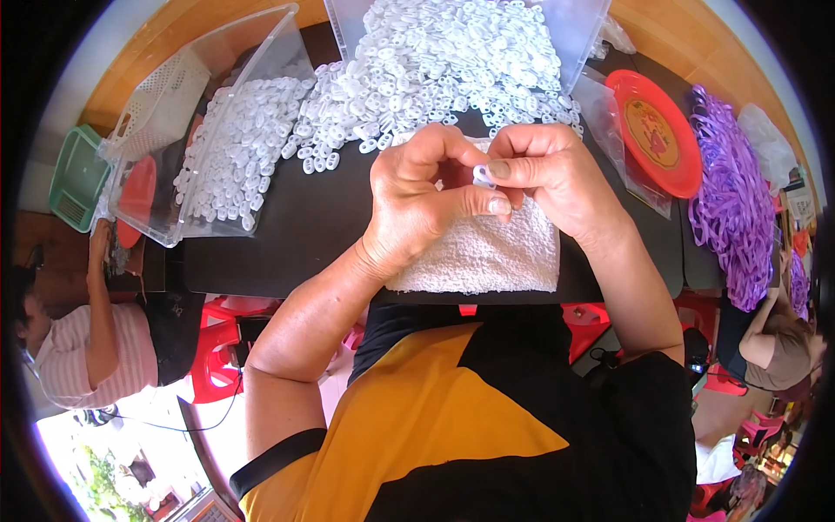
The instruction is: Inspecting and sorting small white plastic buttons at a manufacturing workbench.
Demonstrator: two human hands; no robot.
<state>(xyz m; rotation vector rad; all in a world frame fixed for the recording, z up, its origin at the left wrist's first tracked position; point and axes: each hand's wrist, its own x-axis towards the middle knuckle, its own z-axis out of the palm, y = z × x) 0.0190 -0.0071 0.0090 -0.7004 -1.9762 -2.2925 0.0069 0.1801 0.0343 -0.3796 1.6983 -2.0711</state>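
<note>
Between my two hands is a small white oval plastic piece with holes (483, 177). My left hand (413, 200) is closed, thumb and forefinger pinching the piece from the left. My right hand (557, 178) pinches it from the other side, its thumb lying over the piece's edge. Both hands hover above a folded white towel (496, 261) at the table's near edge. Just beyond them, a big heap of similar white pieces (409, 83) spills over the dark tabletop. My curled fingers hide part of the held piece.
A clear bin (165, 228) with more white pieces lies tipped at left, near a green basket (78, 174). On the right are a red round tray (687, 165) and a bundle of purple straps (735, 200). Other people sit at left (96, 348) and right (770, 348).
</note>
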